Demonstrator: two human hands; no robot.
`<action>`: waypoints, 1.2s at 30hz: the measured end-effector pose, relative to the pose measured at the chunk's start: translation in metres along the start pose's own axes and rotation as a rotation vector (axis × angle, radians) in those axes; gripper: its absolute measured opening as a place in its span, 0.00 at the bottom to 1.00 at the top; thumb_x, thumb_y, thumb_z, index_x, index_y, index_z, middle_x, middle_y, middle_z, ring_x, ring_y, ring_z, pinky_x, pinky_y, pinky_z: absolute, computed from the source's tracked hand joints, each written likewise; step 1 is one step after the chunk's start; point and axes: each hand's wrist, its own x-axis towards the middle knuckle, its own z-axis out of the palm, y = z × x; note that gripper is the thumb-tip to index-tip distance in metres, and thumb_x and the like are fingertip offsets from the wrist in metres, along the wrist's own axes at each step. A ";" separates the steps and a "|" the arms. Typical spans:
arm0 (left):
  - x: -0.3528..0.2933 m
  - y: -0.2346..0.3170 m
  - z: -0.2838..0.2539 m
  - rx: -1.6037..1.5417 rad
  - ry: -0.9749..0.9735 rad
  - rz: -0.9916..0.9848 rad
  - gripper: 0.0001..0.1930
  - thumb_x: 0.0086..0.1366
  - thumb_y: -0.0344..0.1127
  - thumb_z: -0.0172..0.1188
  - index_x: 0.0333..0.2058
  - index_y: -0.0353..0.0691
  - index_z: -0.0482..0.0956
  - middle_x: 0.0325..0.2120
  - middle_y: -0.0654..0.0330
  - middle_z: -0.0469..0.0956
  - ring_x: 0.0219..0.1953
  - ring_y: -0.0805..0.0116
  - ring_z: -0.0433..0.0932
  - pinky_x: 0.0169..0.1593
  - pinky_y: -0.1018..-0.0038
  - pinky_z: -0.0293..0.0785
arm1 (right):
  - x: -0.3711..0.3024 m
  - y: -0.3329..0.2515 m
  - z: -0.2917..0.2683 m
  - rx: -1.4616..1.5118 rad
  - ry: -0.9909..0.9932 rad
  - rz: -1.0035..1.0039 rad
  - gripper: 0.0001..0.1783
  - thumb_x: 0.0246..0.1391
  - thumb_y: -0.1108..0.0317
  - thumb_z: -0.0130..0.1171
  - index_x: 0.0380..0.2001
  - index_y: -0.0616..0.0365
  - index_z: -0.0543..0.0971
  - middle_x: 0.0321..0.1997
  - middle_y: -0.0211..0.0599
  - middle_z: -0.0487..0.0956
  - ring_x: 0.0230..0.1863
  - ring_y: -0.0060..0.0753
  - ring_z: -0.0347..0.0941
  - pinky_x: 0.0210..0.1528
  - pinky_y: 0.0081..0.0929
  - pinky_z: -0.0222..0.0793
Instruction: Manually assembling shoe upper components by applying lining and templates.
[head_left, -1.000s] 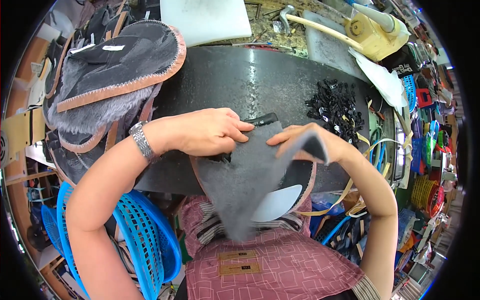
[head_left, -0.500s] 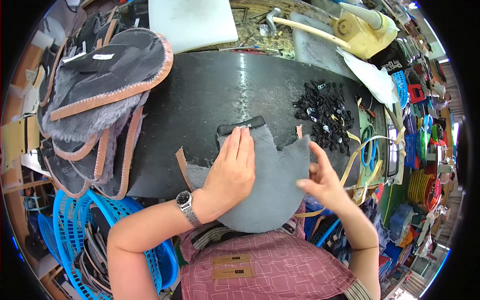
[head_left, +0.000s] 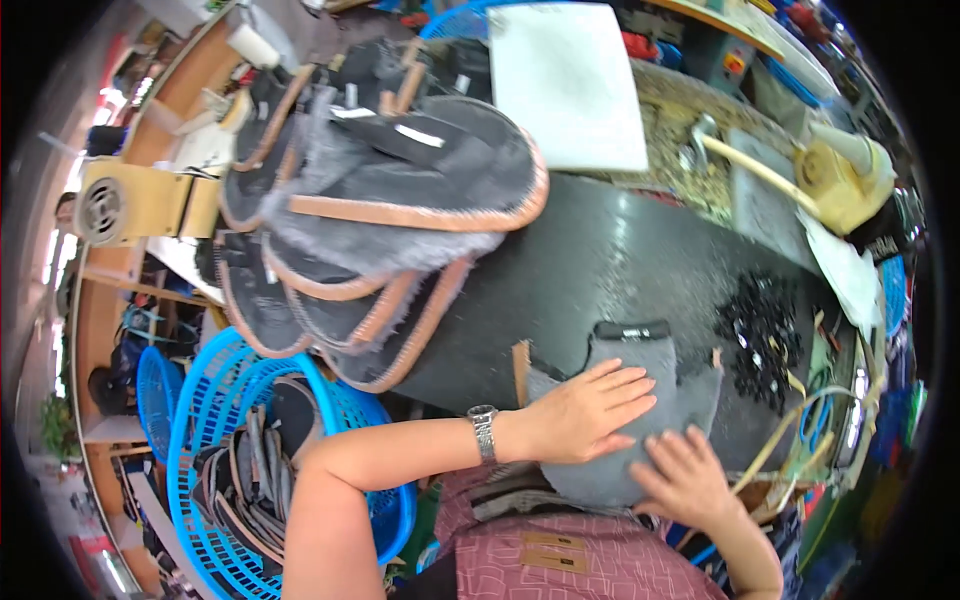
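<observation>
A soft grey shaped piece [head_left: 640,352] with a black folded strip [head_left: 632,331] across its far end lies on the black work surface [head_left: 570,250], near its front edge. My left hand [head_left: 590,412] rests palm down on the piece, fingers stretched out together. At the piece's near right part is my right hand [head_left: 688,480], its fingers spread with nothing in them; whether it touches the piece I cannot tell. Narrow tan ends [head_left: 521,372] stick out beside the grey piece. Its middle is hidden under my left hand.
Stacked grey fleecy pieces with tan stitched edging [head_left: 430,170] rise at the left. Below stands a blue basket [head_left: 180,470] holding more pieces. A heap of small black parts [head_left: 760,335] lies right. Behind are a white board [head_left: 568,90], a hammer [head_left: 760,175] and a yellowish container [head_left: 845,180].
The view has swung left, shifting everything rightward. My left hand has slid off the black strip toward the middle of the piece. My right hand has left the right edge and opened flatter.
</observation>
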 end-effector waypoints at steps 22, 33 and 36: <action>0.025 0.070 -0.271 -0.175 0.756 -0.324 0.18 0.55 0.31 0.58 0.46 0.37 0.73 0.39 0.60 0.75 0.40 0.72 0.74 0.46 0.76 0.68 | 0.116 0.178 -0.071 0.012 0.696 0.313 0.20 0.42 0.67 0.64 0.42 0.56 0.75 0.48 0.42 0.74 0.51 0.44 0.68 0.54 0.35 0.63; 0.094 -0.040 -0.104 0.367 0.171 -0.106 0.20 0.45 0.28 0.64 0.41 0.36 0.74 0.35 0.51 0.72 0.41 0.52 0.72 0.44 0.66 0.70 | -0.087 0.382 -0.139 0.173 -0.006 0.967 0.32 0.35 0.60 0.68 0.48 0.58 0.74 0.49 0.42 0.75 0.50 0.37 0.71 0.51 0.31 0.66; 0.082 -0.020 -0.096 0.225 0.063 0.102 0.23 0.43 0.35 0.67 0.40 0.39 0.74 0.36 0.52 0.72 0.41 0.53 0.72 0.44 0.65 0.71 | -0.082 0.400 -0.144 0.219 -0.314 1.080 0.42 0.34 0.55 0.69 0.55 0.58 0.67 0.58 0.44 0.67 0.58 0.42 0.64 0.57 0.34 0.60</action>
